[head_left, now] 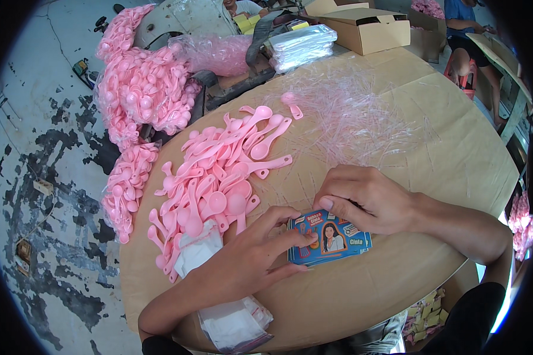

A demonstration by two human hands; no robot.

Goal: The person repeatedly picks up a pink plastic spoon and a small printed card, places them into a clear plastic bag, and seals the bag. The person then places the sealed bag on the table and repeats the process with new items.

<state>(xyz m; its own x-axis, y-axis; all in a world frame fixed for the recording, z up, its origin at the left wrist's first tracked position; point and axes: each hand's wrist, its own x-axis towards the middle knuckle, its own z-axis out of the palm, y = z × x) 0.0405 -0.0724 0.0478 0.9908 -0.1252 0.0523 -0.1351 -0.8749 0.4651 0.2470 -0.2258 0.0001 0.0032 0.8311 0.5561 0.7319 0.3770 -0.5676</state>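
Note:
A stack of blue printed cards (337, 247) with a picture of a person lies near the front of the round table. My left hand (260, 251) grips its left end, with fingers reaching over the top card. At the stack's upper edge, my right hand (367, 198) is closed, thumb pressed against curled fingers. What that pinch holds, if anything, is hidden. Left of the stack is a heap of pink plastic scoops (210, 177). Thin clear plastic strips (355, 115) are strewn beyond my right hand. White packets (237, 325) lie partly under my left forearm.
Clear bags full of pink scoops (148, 89) hang at the table's left edge. Flat clear plastic bags (302, 47) and a cardboard box (367, 32) stand at the back. A box of yellow and pink pieces (426, 316) sits below the right edge. Other people are farther off.

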